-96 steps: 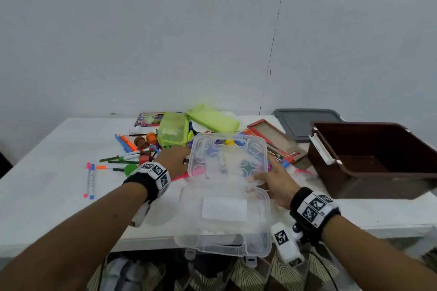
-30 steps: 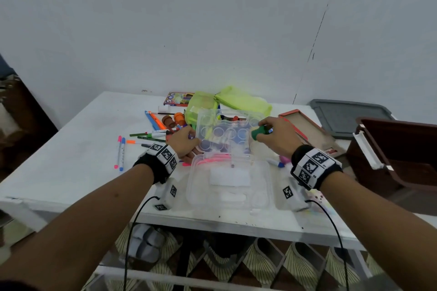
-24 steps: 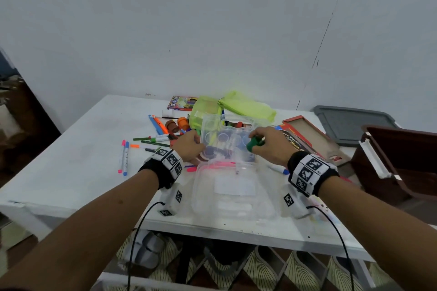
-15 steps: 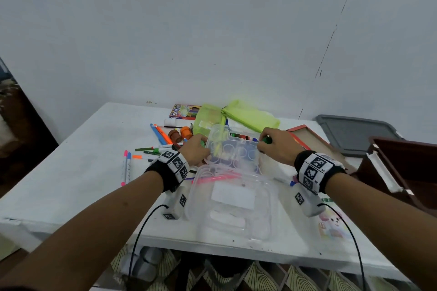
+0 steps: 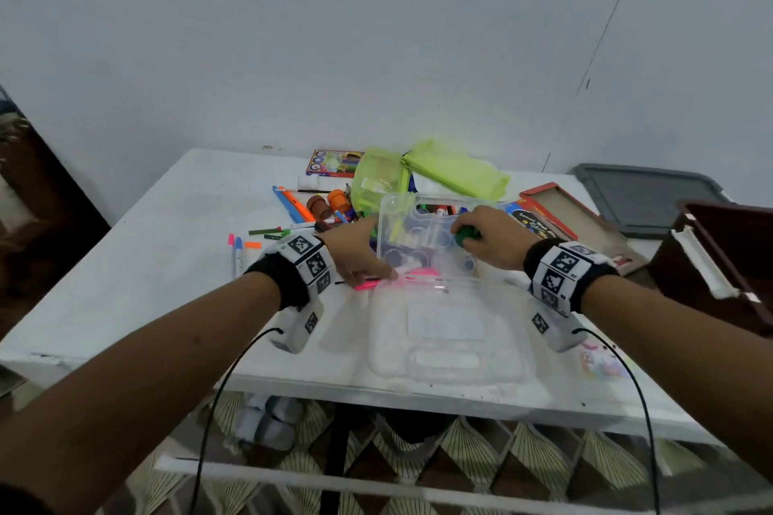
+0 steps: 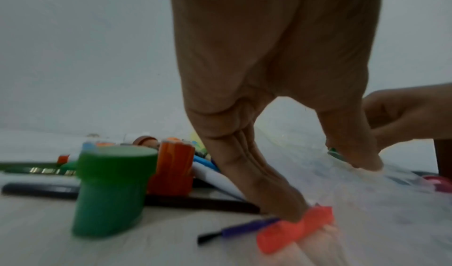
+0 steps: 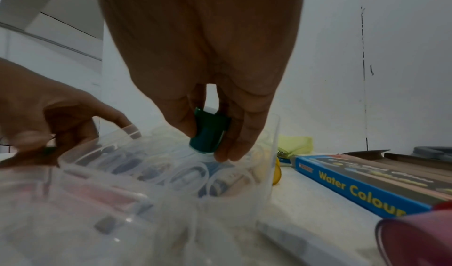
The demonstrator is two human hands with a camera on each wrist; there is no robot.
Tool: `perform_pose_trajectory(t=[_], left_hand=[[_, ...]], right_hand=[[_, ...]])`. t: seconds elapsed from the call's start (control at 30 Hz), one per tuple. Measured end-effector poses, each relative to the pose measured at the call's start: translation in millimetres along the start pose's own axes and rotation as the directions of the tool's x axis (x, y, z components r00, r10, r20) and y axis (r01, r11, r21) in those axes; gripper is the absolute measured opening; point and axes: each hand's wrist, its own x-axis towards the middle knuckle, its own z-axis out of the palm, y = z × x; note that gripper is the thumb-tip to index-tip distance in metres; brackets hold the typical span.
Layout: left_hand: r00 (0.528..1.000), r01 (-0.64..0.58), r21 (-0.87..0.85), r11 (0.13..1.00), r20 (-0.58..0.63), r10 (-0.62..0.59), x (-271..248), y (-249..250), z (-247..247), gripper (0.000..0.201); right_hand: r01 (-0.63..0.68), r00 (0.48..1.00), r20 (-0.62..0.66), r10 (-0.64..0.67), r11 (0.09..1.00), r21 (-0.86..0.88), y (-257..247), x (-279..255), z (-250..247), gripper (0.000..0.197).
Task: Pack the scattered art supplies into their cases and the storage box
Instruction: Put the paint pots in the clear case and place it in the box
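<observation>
A clear plastic paint case [image 5: 449, 326] lies open on the white table [image 5: 125, 293], its welled half [image 5: 422, 238] at the far side. My right hand [image 5: 481, 234] pinches a small green paint pot [image 5: 467, 236] between thumb and fingers. The right wrist view shows the green pot [image 7: 209, 133] sitting just above a round well [image 7: 188, 173], with the hand [image 7: 208, 148] around it. My left hand [image 5: 376, 263] rests straight fingers [image 6: 269, 189] against the case's left edge, their tips touching a pink marker [image 6: 296, 229].
Loose markers [image 5: 236, 255], orange and brown pots [image 5: 330, 203] and a green pot [image 6: 110, 189] lie at the left. A green pouch [image 5: 451, 171] sits behind the case. Right of it are a water colour box [image 7: 354, 187], a grey lid [image 5: 644, 197] and the brown storage box [image 5: 728, 263].
After opening the case with both hands, my right hand took up the green pot and has now brought it down over the wells. My left hand stays at the case's left edge.
</observation>
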Motion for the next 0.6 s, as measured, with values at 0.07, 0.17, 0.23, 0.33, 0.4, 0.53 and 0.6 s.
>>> perform_pose_trajectory(t=[0.07,0.17,0.23,0.33,0.4,0.53,0.6], left_hand=[[0.998,0.05,-0.012,0.999,0.028,-0.049,-6.4,-4.4,6.0,0.099],[0.997,0.072,-0.022,0.997,-0.021,-0.072,-13.7,-7.8,19.1,0.13],[0.995,0.079,-0.031,0.996,-0.054,-0.081,-15.7,-8.6,24.8,0.135],[0.995,0.06,-0.005,0.998,-0.079,-0.06,-17.1,-7.2,30.6,0.131],[0.995,0.05,0.024,0.998,-0.089,-0.048,-18.3,-4.9,34.9,0.123],[0.995,0.039,-0.01,0.999,-0.096,-0.04,-19.0,-5.5,39.6,0.112],[0.998,0.022,-0.085,0.996,-0.059,-0.027,-20.3,-9.6,39.3,0.105]], right_hand=[[-0.002,1.0,-0.024,0.003,1.0,0.014,-1.0,-1.0,0.9,0.024],[-0.035,0.998,-0.057,0.039,0.998,0.061,-1.8,-5.4,4.7,0.03],[-0.058,0.994,-0.083,0.067,0.993,0.104,-4.5,-10.8,7.1,0.035],[-0.03,0.982,-0.185,0.049,0.994,0.105,-15.6,-19.8,7.8,0.037],[0.03,0.974,-0.225,0.0,0.991,0.131,-30.3,-27.4,9.0,0.031],[0.22,0.975,-0.024,-0.22,0.955,0.198,-65.2,-42.5,23.9,0.03],[0.285,0.948,0.086,-0.305,0.94,0.189,-78.9,-44.3,33.7,0.032]])
